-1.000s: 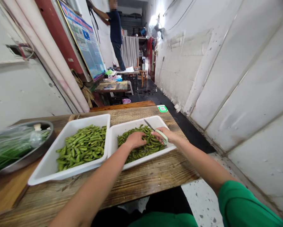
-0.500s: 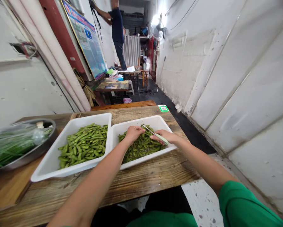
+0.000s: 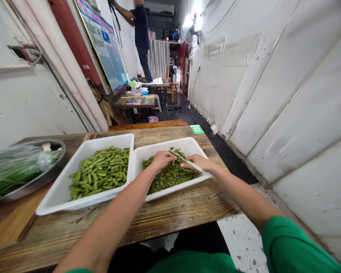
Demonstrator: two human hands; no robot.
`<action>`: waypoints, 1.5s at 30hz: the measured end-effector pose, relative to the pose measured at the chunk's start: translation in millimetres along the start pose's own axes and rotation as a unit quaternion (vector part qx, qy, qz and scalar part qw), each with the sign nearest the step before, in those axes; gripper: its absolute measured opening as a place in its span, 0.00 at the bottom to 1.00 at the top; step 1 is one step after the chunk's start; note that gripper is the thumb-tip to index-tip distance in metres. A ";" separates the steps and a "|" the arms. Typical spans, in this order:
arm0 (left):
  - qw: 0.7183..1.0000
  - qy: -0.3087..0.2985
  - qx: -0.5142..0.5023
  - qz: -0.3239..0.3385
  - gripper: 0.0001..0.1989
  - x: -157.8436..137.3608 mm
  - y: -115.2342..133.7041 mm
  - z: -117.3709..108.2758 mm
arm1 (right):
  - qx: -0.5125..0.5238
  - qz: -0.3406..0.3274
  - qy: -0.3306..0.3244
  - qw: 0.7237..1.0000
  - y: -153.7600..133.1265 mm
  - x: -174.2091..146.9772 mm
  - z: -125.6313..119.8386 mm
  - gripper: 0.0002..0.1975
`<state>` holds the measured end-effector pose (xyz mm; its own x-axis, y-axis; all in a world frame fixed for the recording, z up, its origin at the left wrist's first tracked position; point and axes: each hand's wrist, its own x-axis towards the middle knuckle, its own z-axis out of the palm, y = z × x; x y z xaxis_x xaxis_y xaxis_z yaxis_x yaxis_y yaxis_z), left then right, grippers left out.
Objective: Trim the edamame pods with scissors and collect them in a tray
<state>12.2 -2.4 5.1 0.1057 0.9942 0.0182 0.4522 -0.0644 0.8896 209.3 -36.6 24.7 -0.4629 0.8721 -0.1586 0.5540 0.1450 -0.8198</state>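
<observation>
In the right white tub [image 3: 191, 141], many green soybean pods [image 3: 170, 181] lie in a little water. Over it, my right hand [image 3: 197, 162] is closed round pale-green-handled scissors [image 3: 194, 166], their metal blades pointing up and left. The blade tips reach close to the fingers of my left hand [image 3: 162, 160], which are pinched together. A pod seems to be in that pinch, though the fingers mostly cover it. To the left, a second white tub [image 3: 52, 201] holds a heap of pods [image 3: 102, 170].
Both tubs stand on a wooden table [image 3: 170, 220]. At the left, a metal bowl [image 3: 45, 176] holds bagged green stalks [image 3: 19, 170], beside a wooden board [image 3: 13, 227]. A QR card [image 3: 197, 129] lies at the far edge. A person [image 3: 142, 38] stands on a table further back.
The scissors have tilted slightly, with their blades a little lower against the left fingers. Both hands stay at nearly the same place over the right tub. The view has shifted slightly.
</observation>
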 end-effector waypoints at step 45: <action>0.848 -0.040 -0.478 -0.223 0.06 11.4 11.0 -10.7 | 0.201 0.028 0.066 0.977 -1.5 4.3 0.1 0.19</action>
<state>9.0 9.2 20.0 0.1907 0.8896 -0.4150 -0.4586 0.4545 0.7636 206.4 -33.2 25.2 -0.3326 0.9296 -0.1588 0.2478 -0.0764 -0.9658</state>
